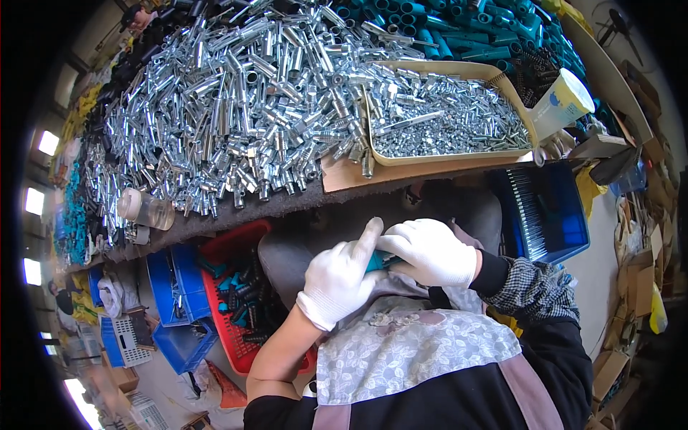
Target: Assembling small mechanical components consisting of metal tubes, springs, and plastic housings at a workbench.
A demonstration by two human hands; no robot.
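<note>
Both hands wear white knit gloves and meet above my lap, over the flowered apron (pixel 416 344). My left hand (pixel 340 274) is closed round a teal plastic part (pixel 375 262), with its index finger pointing up along it. From the other side my right hand (pixel 430 254) curls its fingers against the same part. Only a small teal patch shows between the gloves, along with a bit of dark or metallic edge. The rest of the part is hidden by my fingers.
Beyond my hands, a workbench carries a heap of shiny metal tubes and fittings (pixel 265 93). A shallow cardboard tray (pixel 459 159) holds small metal pieces, beside a paper cup (pixel 562 104). A clear jar (pixel 147 209) lies left. A red basket (pixel 223 315) and blue bins (pixel 573 222) flank my legs.
</note>
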